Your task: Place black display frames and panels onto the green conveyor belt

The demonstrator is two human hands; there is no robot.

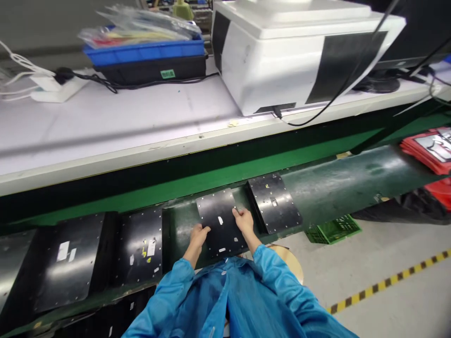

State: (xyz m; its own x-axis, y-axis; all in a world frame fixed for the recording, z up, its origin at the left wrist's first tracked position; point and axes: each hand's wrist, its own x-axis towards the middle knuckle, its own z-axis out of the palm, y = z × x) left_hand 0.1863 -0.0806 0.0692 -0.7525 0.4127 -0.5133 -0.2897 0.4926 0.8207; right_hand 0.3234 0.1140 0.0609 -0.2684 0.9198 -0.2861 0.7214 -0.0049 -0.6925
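Head view: black panel point(220, 223) on dark green conveyor belt point(334, 188), centre near. Left hand point(198, 236) grip clamped on panel's left edge; right hand point(244, 220) grip clamped on right edge. Second black panel point(275, 203) just right; two more panels point(141, 246) left. White machine point(299, 51) on far counter point(105, 126).

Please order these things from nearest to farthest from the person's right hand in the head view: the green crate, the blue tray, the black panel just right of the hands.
1. Black panel, just right of the right hand on the belt.
2. Green crate, farther right, on the floor.
3. Blue tray, far back left on the white bench.
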